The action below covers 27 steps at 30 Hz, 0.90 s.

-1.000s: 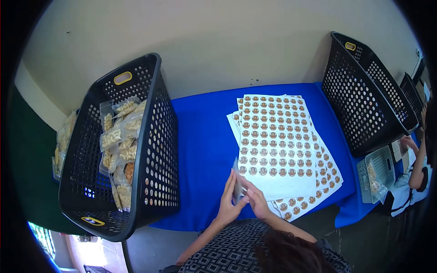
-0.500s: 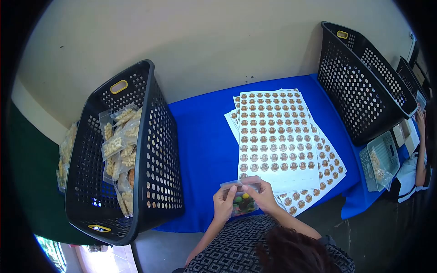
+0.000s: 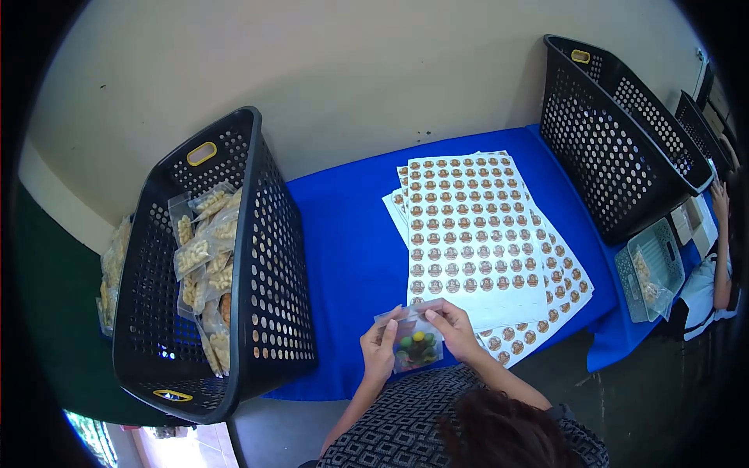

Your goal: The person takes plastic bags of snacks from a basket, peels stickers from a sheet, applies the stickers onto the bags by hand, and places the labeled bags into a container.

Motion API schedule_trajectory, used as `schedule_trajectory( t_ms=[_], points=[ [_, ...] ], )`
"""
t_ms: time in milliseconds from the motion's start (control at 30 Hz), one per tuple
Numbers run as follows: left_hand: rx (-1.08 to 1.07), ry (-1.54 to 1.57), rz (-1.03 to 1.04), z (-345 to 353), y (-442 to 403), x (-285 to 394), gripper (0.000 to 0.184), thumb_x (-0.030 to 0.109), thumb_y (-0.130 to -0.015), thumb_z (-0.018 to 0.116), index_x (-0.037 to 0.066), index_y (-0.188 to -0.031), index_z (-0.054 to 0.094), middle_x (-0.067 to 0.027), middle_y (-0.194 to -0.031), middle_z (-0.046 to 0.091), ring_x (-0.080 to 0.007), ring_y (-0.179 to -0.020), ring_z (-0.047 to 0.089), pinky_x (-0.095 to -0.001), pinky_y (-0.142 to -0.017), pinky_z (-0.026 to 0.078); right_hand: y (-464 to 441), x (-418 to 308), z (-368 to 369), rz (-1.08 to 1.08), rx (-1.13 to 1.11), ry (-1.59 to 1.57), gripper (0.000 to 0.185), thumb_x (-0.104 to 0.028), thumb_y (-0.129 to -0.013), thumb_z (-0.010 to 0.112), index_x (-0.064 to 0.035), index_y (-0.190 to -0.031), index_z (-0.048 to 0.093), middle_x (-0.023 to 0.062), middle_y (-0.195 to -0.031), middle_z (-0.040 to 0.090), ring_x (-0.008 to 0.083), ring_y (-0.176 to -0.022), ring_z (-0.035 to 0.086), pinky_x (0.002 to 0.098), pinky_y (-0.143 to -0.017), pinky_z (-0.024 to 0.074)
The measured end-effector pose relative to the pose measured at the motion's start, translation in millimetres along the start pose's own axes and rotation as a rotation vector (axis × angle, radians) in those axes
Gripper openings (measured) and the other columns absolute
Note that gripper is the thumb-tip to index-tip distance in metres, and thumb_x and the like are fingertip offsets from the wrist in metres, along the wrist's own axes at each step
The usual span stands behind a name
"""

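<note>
Between my two hands is a clear plastic bag with green and yellow round pieces at its bottom. My left hand pinches its upper left corner, thumb on the near face. The upper right edge is gripped by my right hand, thumb also in front. The bag hangs upright over the table's front edge, close to my body. Just beyond it lie stacked sheets of round brown stickers, the top sheet with a bare strip at its near end.
A tall black basket with bags of pale snacks stands left on the blue cloth. Another black basket is at the right. Beside it are a greenish tray and another person's hand.
My thumbs have moved apart along the bag's top, the left one outward and the right one slightly outward. More of the bag's front and its contents now shows.
</note>
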<state>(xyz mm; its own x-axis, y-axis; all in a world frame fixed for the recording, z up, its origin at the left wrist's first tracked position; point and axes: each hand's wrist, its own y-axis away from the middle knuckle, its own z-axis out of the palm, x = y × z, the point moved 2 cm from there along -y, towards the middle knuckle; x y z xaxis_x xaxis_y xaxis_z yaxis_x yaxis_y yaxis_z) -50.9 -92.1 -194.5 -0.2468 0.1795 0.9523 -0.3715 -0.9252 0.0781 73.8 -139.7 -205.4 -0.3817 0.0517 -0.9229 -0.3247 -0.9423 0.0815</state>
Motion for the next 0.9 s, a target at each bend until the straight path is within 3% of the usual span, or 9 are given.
schedule_trajectory(
  t_ms=[267, 333, 467, 567, 667, 733, 767, 867, 900],
  points=[
    [0.039, -0.1, 0.046, -11, -4, -12, 0.02, 0.013, -0.081, 0.052, -0.004, -0.092, 0.056, -0.0112, -0.09, 0.058, -0.0177, -0.078, 0.057, -0.0285, -0.069, 0.049, -2, -1, -5, -0.128, 0.002, 0.154, 0.015, -0.01, -0.082, 0.05, 0.002, -0.088, 0.057, 0.0053, -0.086, 0.055, 0.0074, -0.08, 0.049, 0.0209, -0.072, 0.0385],
    [0.067, -0.009, 0.075, -10, -5, -13, 0.016, 0.009, -0.08, 0.054, -0.004, -0.089, 0.056, -0.0106, -0.084, 0.059, -0.0159, -0.076, 0.056, -0.0278, -0.069, 0.048, -2, -2, -4, 0.024, 0.058, 0.033, 0.016, -0.011, -0.082, 0.05, 0.0022, -0.09, 0.056, 0.0044, -0.082, 0.055, 0.0084, -0.076, 0.05, 0.0217, -0.071, 0.0395],
    [0.098, -0.075, 0.118, -27, -9, -27, 0.014, 0.007, -0.079, 0.055, -0.004, -0.088, 0.057, -0.0099, -0.081, 0.059, -0.0153, -0.072, 0.057, -0.0281, -0.07, 0.047, -2, -3, -7, 0.015, 0.07, 0.046, 0.016, -0.01, -0.082, 0.051, 0.0032, -0.09, 0.056, 0.0045, -0.081, 0.054, 0.0087, -0.077, 0.05, 0.0211, -0.071, 0.0394],
    [0.086, -0.066, 0.041, -22, -7, -23, 0.018, 0.007, -0.079, 0.054, -0.003, -0.095, 0.055, -0.0116, -0.096, 0.055, -0.0154, -0.081, 0.055, -0.0273, -0.074, 0.045, -3, -1, -7, -0.071, 0.056, 0.156, 0.016, -0.009, -0.081, 0.051, 0.004, -0.087, 0.057, 0.0057, -0.082, 0.054, 0.009, -0.076, 0.05, 0.0206, -0.071, 0.0394],
    [0.214, 0.027, 0.133, -5, -3, -6, 0.025, 0.005, -0.081, 0.05, -0.003, -0.105, 0.05, -0.0132, -0.114, 0.044, -0.017, -0.098, 0.047, -0.0292, -0.084, 0.04, -4, -7, -3, -0.174, 0.104, 0.249, 0.015, -0.008, -0.08, 0.051, 0.0033, -0.087, 0.059, 0.0037, -0.08, 0.051, 0.0081, -0.072, 0.05, 0.0197, -0.064, 0.0414],
    [0.217, -0.243, 0.29, 0, 0, 3, 0.033, 0.003, -0.078, 0.051, -0.003, -0.111, 0.047, -0.0134, -0.118, 0.04, -0.0208, -0.11, 0.038, -0.032, -0.091, 0.032, -5, -8, -4, -0.145, 0.18, 0.194, 0.016, -0.008, -0.08, 0.052, 0.0034, -0.09, 0.059, 0.0039, -0.081, 0.051, 0.0083, -0.075, 0.05, 0.0205, -0.065, 0.0422],
    [0.064, -0.451, 0.392, -4, 1, 2, 0.039, 0.006, -0.077, 0.052, -0.003, -0.114, 0.043, -0.0151, -0.12, 0.038, -0.0257, -0.114, 0.035, -0.0349, -0.095, 0.027, -5, -10, -5, -0.106, 0.162, 0.228, 0.018, -0.008, -0.081, 0.051, 0.0031, -0.093, 0.058, 0.0082, -0.094, 0.053, 0.0113, -0.087, 0.05, 0.0223, -0.071, 0.0432],
    [-0.107, -0.569, 0.484, 1, 3, 0, 0.044, 0.007, -0.075, 0.054, -0.003, -0.116, 0.041, -0.0155, -0.123, 0.035, -0.0276, -0.114, 0.035, -0.0353, -0.095, 0.028, -5, -10, 6, -0.144, 0.059, 0.085, 0.022, -0.01, -0.081, 0.051, 0.0025, -0.098, 0.057, 0.0129, -0.112, 0.048, 0.015, -0.1, 0.047, 0.0244, -0.077, 0.0426],
    [-0.106, -0.57, 0.483, 3, 4, 0, 0.044, 0.007, -0.075, 0.054, -0.003, -0.116, 0.041, -0.0155, -0.123, 0.035, -0.0276, -0.114, 0.035, -0.0353, -0.095, 0.028, -1, -13, 11, -0.075, -0.081, 0.075, 0.026, -0.012, -0.083, 0.048, 0.0, -0.105, 0.054, 0.0157, -0.124, 0.037, 0.0207, -0.113, 0.038, 0.0305, -0.088, 0.0364]
  ],
)
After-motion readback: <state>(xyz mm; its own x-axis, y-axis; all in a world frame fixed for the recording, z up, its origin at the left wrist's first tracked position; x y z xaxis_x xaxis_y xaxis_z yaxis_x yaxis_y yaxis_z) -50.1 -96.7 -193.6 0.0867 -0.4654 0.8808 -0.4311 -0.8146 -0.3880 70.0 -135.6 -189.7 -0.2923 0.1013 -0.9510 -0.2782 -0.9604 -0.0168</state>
